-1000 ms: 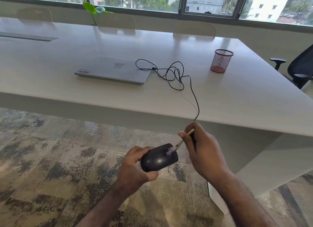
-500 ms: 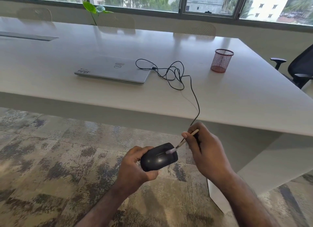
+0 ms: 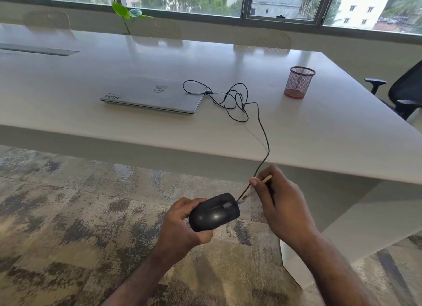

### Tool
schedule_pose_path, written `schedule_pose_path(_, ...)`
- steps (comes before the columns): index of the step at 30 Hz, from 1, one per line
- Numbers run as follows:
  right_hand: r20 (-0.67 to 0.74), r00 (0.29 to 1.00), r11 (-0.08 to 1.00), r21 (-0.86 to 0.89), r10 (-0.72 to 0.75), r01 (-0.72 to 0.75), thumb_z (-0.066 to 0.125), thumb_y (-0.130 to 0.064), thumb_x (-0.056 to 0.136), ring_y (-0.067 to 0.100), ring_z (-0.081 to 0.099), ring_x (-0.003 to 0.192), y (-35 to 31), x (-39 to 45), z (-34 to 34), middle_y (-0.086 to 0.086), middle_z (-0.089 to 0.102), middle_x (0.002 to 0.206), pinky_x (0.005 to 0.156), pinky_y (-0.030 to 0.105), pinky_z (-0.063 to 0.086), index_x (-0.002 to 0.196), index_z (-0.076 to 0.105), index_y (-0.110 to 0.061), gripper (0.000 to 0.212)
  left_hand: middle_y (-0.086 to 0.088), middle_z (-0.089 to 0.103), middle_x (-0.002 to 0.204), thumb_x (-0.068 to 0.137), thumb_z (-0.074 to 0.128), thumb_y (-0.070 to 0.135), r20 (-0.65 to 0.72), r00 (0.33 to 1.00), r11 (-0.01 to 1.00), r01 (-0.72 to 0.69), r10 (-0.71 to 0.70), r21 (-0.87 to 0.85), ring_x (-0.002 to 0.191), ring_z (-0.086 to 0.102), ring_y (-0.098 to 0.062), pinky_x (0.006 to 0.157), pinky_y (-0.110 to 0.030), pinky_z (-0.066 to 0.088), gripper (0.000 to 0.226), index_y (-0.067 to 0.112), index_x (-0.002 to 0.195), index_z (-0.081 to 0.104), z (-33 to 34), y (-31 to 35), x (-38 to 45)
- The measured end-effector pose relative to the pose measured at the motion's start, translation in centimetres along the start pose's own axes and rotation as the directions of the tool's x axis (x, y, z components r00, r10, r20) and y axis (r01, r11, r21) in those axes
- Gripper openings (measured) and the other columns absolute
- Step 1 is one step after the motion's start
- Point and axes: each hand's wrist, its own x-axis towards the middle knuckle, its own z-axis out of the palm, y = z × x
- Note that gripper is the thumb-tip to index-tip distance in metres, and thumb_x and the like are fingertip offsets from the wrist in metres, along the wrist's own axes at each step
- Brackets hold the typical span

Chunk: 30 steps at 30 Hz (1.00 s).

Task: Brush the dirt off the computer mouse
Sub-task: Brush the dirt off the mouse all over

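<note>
Now the left hand (image 3: 182, 223) has its grip closed around the mouse (image 3: 214, 212), held in the air near the tabletop (image 3: 319, 132). The right hand (image 3: 280, 205) pinches a small brush (image 3: 255, 188) at the mouse's far right end. Brushing looks to be under way; next, likely sweep across the top.

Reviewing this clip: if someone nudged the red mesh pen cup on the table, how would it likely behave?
The red mesh pen cup looks empty and see-through, so it is probably light and would slide easily on the smooth table. It is taller than wide, so a push near its rim might tip it. Being round, it would likely roll once on its side.
</note>
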Motion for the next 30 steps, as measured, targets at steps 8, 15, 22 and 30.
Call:
schedule_pose_path(8, 0.069, 0.998, 0.988, 0.155, 0.006, -0.017, 0.051, -0.045, 0.095, 0.015, 0.041, 0.048, -0.7, -0.1, 0.7, 0.006, 0.047, 0.056, 0.05, 0.033, 0.038, 0.084, 0.048, -0.026, 0.022, 0.023, 0.059, 0.104, 0.051, 0.09, 0.023, 0.009, 1.0, 1.0, -0.003, 0.003, 0.003, 0.102, 0.059, -0.005, 0.08, -0.009, 0.047, 0.07, 0.045, 0.114, 0.066, 0.0, 0.3, 0.2)
schedule_pose_path(15, -0.022, 1.0, 0.999, 0.046, 0.02, -0.019, 0.05, -0.045, 0.096, 0.01, 0.044, 0.049, -0.1, 0.2, 0.4, -0.008, 0.047, 0.053, 0.048, 0.018, 0.033, 0.084, 0.047, -0.029, 0.02, 0.022, 0.06, 0.105, 0.052, 0.093, 0.019, 0.004, 1.0, 1.0, 0.001, -0.001, -0.008, 0.102, 0.06, -0.004, 0.08, -0.01, 0.048, 0.07, 0.05, 0.109, 0.066, 0.0, 0.3, 0.3)
schedule_pose_path(22, 0.09, 0.995, 0.997, 0.073, -0.039, 0.032, 0.046, -0.044, 0.098, 0.012, 0.041, 0.051, -0.5, -0.1, 0.7, -0.01, 0.049, 0.058, 0.051, 0.018, 0.029, 0.084, 0.046, -0.023, 0.025, 0.021, 0.06, 0.106, 0.053, 0.094, 0.013, 0.002, 1.0, 1.0, -0.025, 0.025, 0.008, 0.101, 0.059, -0.005, 0.079, -0.013, 0.051, 0.077, 0.062, 0.105, 0.064, 0.1, 0.4, 0.5)
schedule_pose_path(30, 0.025, 0.999, 0.985, 0.172, -0.036, 0.032, 0.046, -0.047, 0.1, 0.017, 0.046, 0.054, -0.6, 0.1, 0.4, 0.002, 0.051, 0.061, 0.054, 0.038, 0.042, 0.086, 0.047, -0.027, 0.024, 0.015, 0.062, 0.105, 0.053, 0.096, 0.008, -0.004, 1.0, 1.0, 0.003, -0.003, -0.01, 0.101, 0.059, -0.005, 0.079, -0.01, 0.048, 0.075, 0.048, 0.11, 0.066, 0.2, 0.0, 0.5)
